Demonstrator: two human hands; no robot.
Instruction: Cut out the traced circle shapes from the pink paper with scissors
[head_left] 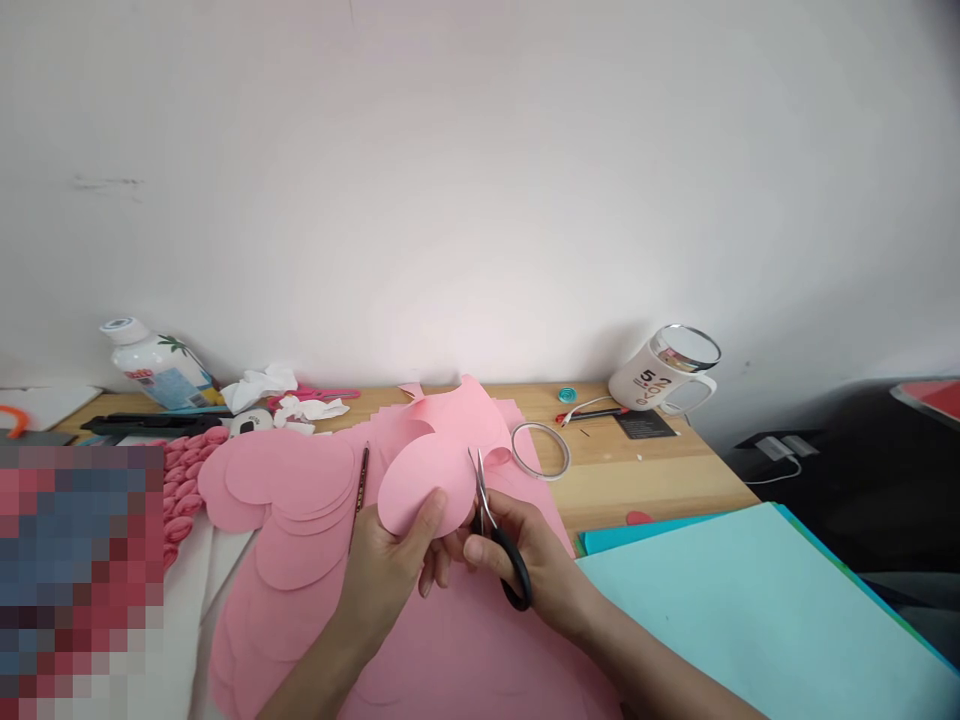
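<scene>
My left hand (405, 545) pinches a pink paper oval (424, 475), thumb on top, near the middle of the view. A curling strip of pink paper (472, 415) rises behind the oval. In my right hand (525, 540) are black-handled scissors (514, 570), their blades slightly apart and pointing up at the oval's right edge. Under both hands lie large pink sheets (465, 650). Several cut pink ovals (300, 550) overlap in a spread to the left. A dark pencil (363, 480) lies between these ovals and the held one.
A white roll of tape (541, 451) lies right of the scissors. Behind are a mug (660, 375), a red-and-black pen (596, 415) and a teal coil (568, 395). Light blue sheets (765, 600) cover the right front. A bottle (161, 365) and crumpled tissues (259, 388) stand back left.
</scene>
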